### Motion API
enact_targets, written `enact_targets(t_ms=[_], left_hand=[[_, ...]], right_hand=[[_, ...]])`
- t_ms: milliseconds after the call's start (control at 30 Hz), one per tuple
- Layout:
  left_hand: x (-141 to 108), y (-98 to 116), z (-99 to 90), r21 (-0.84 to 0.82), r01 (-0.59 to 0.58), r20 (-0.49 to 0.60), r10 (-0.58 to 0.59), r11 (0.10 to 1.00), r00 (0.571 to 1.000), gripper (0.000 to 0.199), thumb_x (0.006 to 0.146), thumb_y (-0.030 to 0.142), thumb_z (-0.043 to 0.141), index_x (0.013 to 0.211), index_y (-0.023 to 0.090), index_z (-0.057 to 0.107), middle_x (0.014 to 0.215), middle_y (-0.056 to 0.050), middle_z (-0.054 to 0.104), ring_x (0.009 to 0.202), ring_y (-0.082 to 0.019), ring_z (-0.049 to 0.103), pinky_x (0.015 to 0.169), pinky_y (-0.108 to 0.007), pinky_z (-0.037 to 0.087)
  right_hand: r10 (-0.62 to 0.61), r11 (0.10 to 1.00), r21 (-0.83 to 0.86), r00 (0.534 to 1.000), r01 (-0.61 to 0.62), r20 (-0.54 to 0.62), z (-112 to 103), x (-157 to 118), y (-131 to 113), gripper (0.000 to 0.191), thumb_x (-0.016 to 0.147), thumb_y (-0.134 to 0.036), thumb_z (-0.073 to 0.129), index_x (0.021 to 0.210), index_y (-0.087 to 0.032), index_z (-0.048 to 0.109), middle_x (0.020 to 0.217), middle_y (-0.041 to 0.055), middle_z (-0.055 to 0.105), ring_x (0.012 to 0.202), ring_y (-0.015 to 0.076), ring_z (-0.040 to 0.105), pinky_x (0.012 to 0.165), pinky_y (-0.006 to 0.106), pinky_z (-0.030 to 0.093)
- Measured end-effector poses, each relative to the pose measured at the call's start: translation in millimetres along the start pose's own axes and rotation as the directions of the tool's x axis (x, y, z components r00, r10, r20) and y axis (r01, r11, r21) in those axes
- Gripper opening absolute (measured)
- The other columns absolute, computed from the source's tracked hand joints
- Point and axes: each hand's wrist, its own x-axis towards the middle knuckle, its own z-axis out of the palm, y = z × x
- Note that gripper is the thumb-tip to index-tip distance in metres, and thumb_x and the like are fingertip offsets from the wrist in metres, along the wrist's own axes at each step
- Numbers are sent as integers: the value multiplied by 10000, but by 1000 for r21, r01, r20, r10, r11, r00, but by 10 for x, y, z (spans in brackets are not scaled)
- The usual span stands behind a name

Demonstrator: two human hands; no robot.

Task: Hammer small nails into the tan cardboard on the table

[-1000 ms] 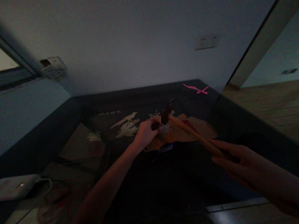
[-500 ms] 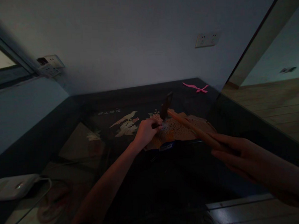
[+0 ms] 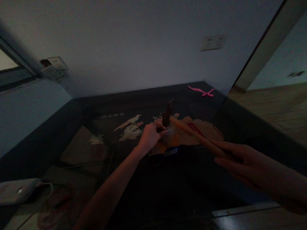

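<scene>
My right hand (image 3: 238, 162) is wrapped round the wooden handle of a hammer (image 3: 192, 131). The hammer's dark head is just above the fingertips of my left hand (image 3: 152, 135). Those left fingers are pinched together over a brown, speckled sheet (image 3: 181, 135) that looks like cardboard with many small dark marks. What the pinch holds is too small and dark to make out. A blue and white label (image 3: 171, 151) shows at the sheet's near edge. The sheet lies on a dark, glossy table (image 3: 146, 183) with a bird and flower picture.
A pink ribbon (image 3: 205, 93) lies at the table's far right corner. At the left edge sits a white power strip (image 3: 16, 191) with a cable. Wall sockets (image 3: 213, 42) are fixed above the table, and a wall closes off its far side.
The hammer head has come down and slightly left, nearer to my left fingertips. My right hand has shifted a little to the left, while my left hand has stayed nearly in place.
</scene>
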Motion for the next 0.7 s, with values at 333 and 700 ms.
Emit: enact_targets(t_ms=[333, 700], left_hand=[[3, -9, -1, 3, -31, -14, 31, 1000, 999, 47, 780, 131, 687, 758, 170, 703, 880, -39, 743, 836, -185, 679, 821, -299, 513], [-6, -48, -50, -94, -100, 24, 102, 991, 994, 207, 734, 114, 714, 937, 156, 704, 973, -58, 730, 892, -186, 681, 839, -300, 525]], right_hand=[[-5, 1000, 12, 999, 5, -44, -8, -20, 9, 672, 801, -530, 590, 1385, -206, 514, 515, -73, 398, 399, 96, 362, 315, 172, 259], [-49, 999, 7, 998, 49, -45, -22, 16, 115, 674, 797, -577, 593, 1383, -249, 531, 500, -57, 444, 377, 112, 392, 308, 199, 315]])
